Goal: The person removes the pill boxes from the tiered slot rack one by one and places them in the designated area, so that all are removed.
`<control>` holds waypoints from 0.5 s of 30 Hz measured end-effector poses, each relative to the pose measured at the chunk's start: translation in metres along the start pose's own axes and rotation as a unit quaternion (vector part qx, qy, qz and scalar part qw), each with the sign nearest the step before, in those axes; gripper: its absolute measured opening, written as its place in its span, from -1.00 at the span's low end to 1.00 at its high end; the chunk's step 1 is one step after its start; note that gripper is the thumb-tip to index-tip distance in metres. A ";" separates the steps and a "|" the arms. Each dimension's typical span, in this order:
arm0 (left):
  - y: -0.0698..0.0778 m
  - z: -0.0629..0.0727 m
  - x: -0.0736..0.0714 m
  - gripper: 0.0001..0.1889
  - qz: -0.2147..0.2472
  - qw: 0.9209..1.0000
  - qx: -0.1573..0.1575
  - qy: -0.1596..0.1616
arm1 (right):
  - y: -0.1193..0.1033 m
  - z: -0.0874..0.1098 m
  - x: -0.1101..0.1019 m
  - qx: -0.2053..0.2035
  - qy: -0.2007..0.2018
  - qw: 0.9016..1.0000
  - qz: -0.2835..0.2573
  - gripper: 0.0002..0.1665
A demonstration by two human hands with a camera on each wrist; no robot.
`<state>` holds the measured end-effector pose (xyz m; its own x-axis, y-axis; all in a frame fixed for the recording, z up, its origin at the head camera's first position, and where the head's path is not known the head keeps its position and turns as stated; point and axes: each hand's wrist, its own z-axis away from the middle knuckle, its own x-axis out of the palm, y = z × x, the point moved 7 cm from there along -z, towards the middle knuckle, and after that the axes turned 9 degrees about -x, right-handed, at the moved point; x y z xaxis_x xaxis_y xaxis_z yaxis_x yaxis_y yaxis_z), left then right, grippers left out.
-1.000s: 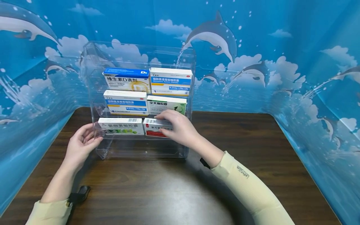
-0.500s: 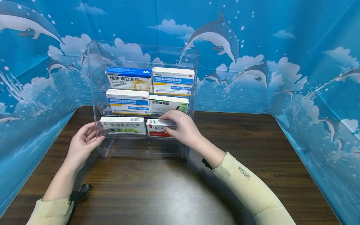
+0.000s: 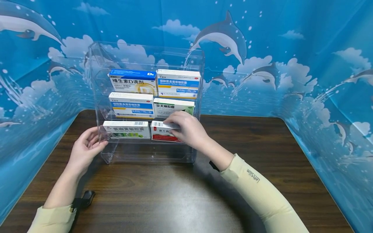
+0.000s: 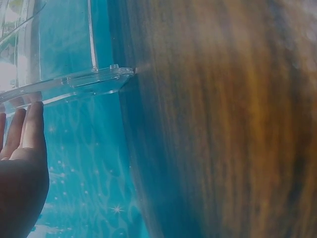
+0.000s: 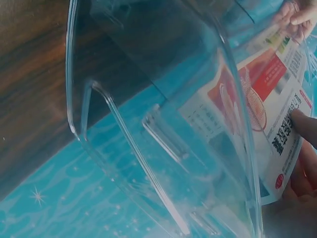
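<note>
A clear plastic display rack (image 3: 151, 158) stands on the table with medicine boxes on three tiers. My left hand (image 3: 85, 150) holds the rack's left side edge, thumb at the front; the left wrist view has its fingers (image 4: 34, 126) against the clear side panel. My right hand (image 3: 190, 129) pinches the top of a red-and-white medicine box (image 3: 159, 132) at the right of the lowest tier, covering its right part. In the right wrist view the thumb lies on the box's printed face (image 5: 280, 116). Beside it sits a white-and-green medicine box (image 3: 126, 130).
Above are a green-and-white box (image 3: 169, 107), two blue-and-white boxes, one on the middle tier (image 3: 131, 106) and one on the upper (image 3: 178, 84), and a vitamin D box (image 3: 132, 81). The dark wooden table (image 3: 140, 194) meets a blue dolphin-print curtain (image 3: 262, 87).
My right thumb and fingers have closed on the red-and-white box, and its top edge has risen slightly. The left hand keeps its place on the rack. The head view has shifted a little.
</note>
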<state>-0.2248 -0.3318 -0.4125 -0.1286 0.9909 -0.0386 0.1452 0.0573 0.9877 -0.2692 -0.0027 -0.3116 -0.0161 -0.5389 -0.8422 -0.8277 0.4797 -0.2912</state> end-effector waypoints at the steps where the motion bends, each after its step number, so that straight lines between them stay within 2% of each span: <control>1: 0.000 0.000 0.000 -0.39 -0.001 1.000 -0.001 0.000 | 0.000 -0.001 -0.002 -0.002 0.001 1.000 -0.001 -0.60; 10: -0.001 -0.001 0.000 -0.40 -0.016 1.000 -0.004 0.000 | 0.000 -0.011 -0.031 0.000 0.019 0.999 -0.032 -0.62; 15: -0.001 0.000 0.000 -0.41 -0.016 1.000 -0.006 0.001 | -0.006 -0.019 -0.055 -0.005 0.048 0.998 -0.043 -0.62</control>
<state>-0.2252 -0.3319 -0.4140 -0.1348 0.9884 -0.0694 0.1284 0.0868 0.9879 -0.2743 0.0104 -0.2551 0.0024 -0.6418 -0.7669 -0.8343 0.4215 -0.3554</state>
